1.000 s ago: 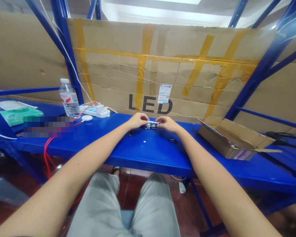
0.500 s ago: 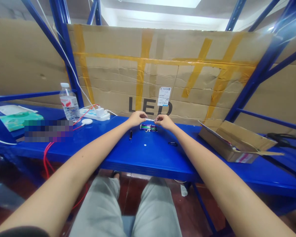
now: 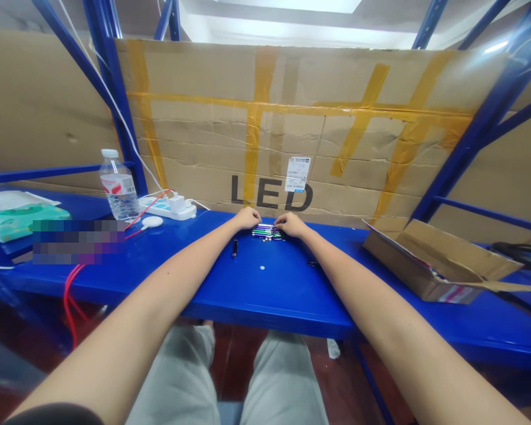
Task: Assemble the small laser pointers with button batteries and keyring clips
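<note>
L hand (image 3: 248, 218) and R hand (image 3: 291, 225) rest nr the far edge of a blue steel surface (image 3: 265, 298), both curled downward, w/ the bundle of slim metal rods (image 3: 268, 232) btwn them. Rods show silver, green and purple; too small to tell exact type. Bundle lies flat, long axis running L–R, roughly parallel to the surface's far edge, one end toward each hand. Both grips look curled at the bundle's ends, but can't tell if either is closed on it or merely touching.

Nr the hands: small black cylinder (image 3: 234, 248) lying on the surface, near-left of the bundle, long axis about near-far. Small white disc (image 3: 262, 268) sits near the bundle. Small dark item (image 3: 313, 263) lies just past R forearm.

Far L: clear water bottle (image 3: 119, 185) stands upright beside white power strip (image 3: 166, 209), w/ white plug (image 3: 177, 205) in it. Red cable (image 3: 68, 307) hangs off the near edge. Green tissue pack (image 3: 22, 224) lies far L, next to a blurred patch (image 3: 77, 242).

Right: open cardboard box (image 3: 438, 265) sits tilted. Behind all, taped cardboard sheet (image 3: 269, 118) printed "LED" stands against blue rack upright (image 3: 110, 88).
</note>
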A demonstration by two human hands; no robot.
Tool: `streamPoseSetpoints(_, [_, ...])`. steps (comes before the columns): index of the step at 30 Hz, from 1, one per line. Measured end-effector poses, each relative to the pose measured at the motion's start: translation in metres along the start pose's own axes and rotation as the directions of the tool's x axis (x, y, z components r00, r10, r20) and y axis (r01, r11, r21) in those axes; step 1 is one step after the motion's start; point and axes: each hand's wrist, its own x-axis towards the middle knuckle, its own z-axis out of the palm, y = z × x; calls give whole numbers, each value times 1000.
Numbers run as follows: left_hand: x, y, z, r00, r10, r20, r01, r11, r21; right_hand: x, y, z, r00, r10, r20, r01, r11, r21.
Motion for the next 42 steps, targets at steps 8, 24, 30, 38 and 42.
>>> streamPoseSetpoints(8, [0,3,4,995,41,86,-39,999,-25,-11,-6,-3,1000,-3,-17,2,998,-55])
streamPoseSetpoints(24, [-47,20,-67,687,-565,457,364,812,457,-26,3,-17,991,2,-134,-13,997,-79])
streamPoseSetpoints(30, [-57,33,-55,660,-535,527,311,834,456,-28,-9,-20,990,-12,-144,-4,993,-114])
streamPoseSetpoints(38, [-63,61,-30,733,-371,569,127,898,422,-30,-17,-24,993,-45,-113,30,991,-127])
streamPoseSetpoints(42, [-72,82,-13,816,-262,515,90,938,335,-36,-23,-29,987,-63,-145,45,991,-123])
